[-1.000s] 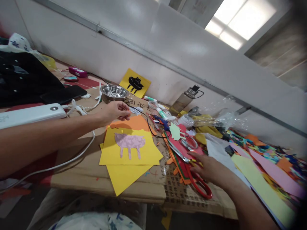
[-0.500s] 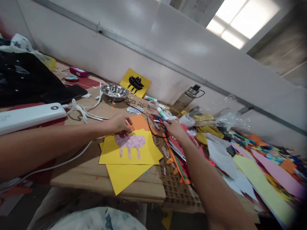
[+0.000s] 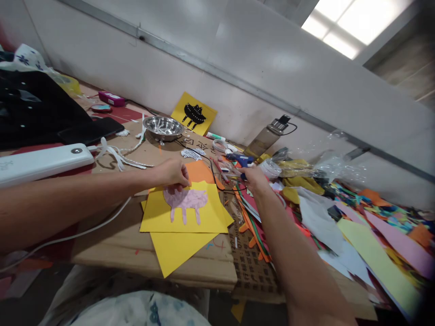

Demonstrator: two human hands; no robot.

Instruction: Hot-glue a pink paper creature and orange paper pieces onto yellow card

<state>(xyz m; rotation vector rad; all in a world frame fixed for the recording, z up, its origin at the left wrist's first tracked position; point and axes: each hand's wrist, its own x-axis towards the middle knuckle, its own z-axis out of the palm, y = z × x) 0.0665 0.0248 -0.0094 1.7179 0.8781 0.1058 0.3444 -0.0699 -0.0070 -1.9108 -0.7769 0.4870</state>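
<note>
My left hand [image 3: 176, 175] is closed, fingers bent together, at the upper edge of a pink patterned cutout [image 3: 190, 199] on a yellow sheet [image 3: 156, 219]; whatever its fingers pinch is too small to make out. My right hand [image 3: 253, 176] is wrapped round the handle of a blue glue gun [image 3: 240, 158], whose nozzle points left. Orange paper [image 3: 199, 172] sticks out behind the yellow sheet. Under it lies another yellow sheet [image 3: 180, 249], turned at an angle.
A metal bowl [image 3: 163, 128], a yellow card with a black cutout [image 3: 194, 115] and a bottle [image 3: 265, 140] stand at the back. Paper scraps [image 3: 384, 213] cover the right. A white power strip [image 3: 44, 160] and cords lie left.
My right hand has lifted the glue gun slightly from among the clutter, and the gun now shows clearly. My left hand stays at the pink cutout. The view has shifted a little.
</note>
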